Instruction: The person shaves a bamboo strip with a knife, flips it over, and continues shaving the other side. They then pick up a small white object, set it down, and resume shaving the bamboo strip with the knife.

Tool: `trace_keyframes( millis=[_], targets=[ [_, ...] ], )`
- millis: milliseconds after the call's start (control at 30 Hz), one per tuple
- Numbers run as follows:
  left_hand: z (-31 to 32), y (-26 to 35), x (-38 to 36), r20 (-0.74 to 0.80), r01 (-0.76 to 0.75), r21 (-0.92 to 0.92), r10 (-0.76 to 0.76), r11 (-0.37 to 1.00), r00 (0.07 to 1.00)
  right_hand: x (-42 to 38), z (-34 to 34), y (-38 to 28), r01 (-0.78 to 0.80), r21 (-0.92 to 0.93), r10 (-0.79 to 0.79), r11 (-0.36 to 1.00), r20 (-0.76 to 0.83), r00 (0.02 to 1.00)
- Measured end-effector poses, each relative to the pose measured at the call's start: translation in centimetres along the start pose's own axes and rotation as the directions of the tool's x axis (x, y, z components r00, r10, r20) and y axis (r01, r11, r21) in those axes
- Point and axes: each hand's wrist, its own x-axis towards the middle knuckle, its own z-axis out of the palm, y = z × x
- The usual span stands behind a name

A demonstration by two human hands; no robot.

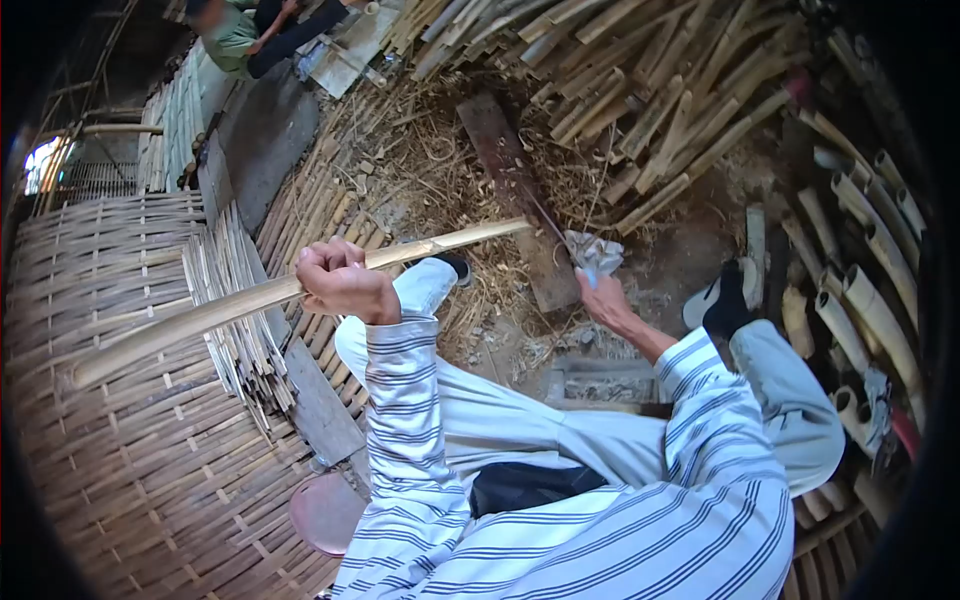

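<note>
My left hand (345,283) is closed around a long split bamboo strip (200,318), which reaches from the woven mat at the left to above a wooden plank. The strip's far end sits close to the blade of a knife (545,215). My right hand (606,301) is wrapped round the knife's handle, beside a crumpled pale wrapping (596,252). Below the blade lies the dark wooden plank (500,150) on the ground, among curled shavings (430,145). My fingers hide part of the handle.
Split bamboo pieces (640,60) are heaped at the back right, with bamboo tubes (870,290) along the right side. A woven bamboo mat (120,430) spreads at the left, thin strips (245,330) bundled beside it. Another person (235,40) sits at the upper left.
</note>
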Motion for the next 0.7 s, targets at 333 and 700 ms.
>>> trace_keyframes(
  millis=[333, 700],
  targets=[
    [0.6, 0.6, 0.1, -0.110, 0.013, 0.143, 0.003, 0.990, 0.994, -2.2, 5.0, -6.4, 0.182, 0.033, -0.183, 0.983, 0.032, 0.983],
    [1.3, -0.7, 1.4, -0.056, -0.087, 0.191, 0.099, 0.978, 0.994, 3.1, 7.7, 6.2, -0.060, -0.098, 0.055, 0.993, -0.052, 0.997]
  ],
)
